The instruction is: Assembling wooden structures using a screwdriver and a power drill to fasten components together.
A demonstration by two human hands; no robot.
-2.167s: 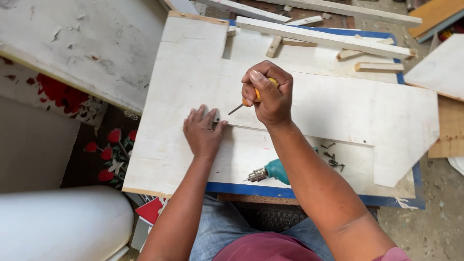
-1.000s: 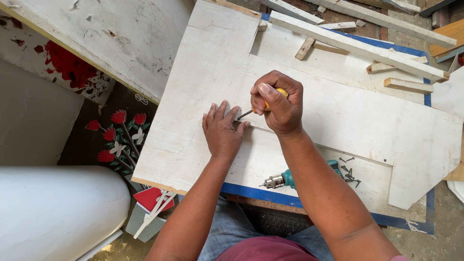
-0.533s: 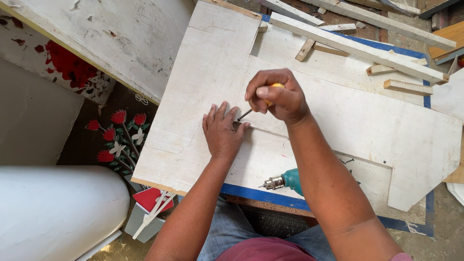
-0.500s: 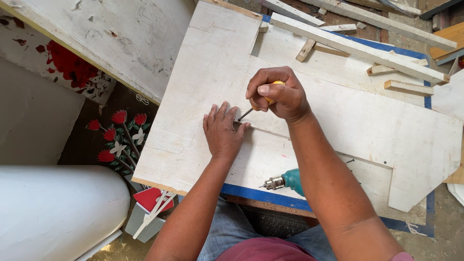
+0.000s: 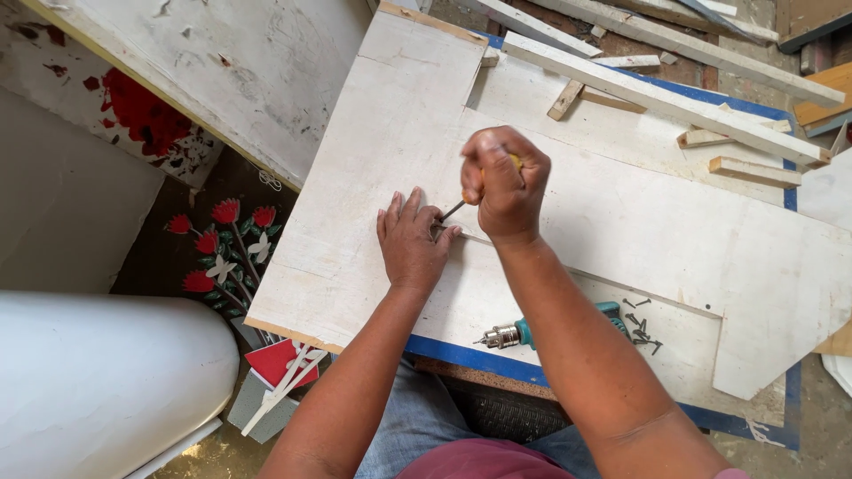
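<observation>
Now my right hand (image 5: 504,182) sits a little more upright over the screwdriver (image 5: 461,202) than half a second ago, fist wrapped tight round its yellow handle, the shaft slanting down to the white board (image 5: 390,133). My left hand (image 5: 410,241) has stayed put, fingers spread flat on the board, fingertips pressed together beside the tip. Behind my right forearm, the teal drill (image 5: 524,333) lies near the table's blue edge (image 5: 461,357), loose dark screws (image 5: 641,324) just beside it.
</observation>
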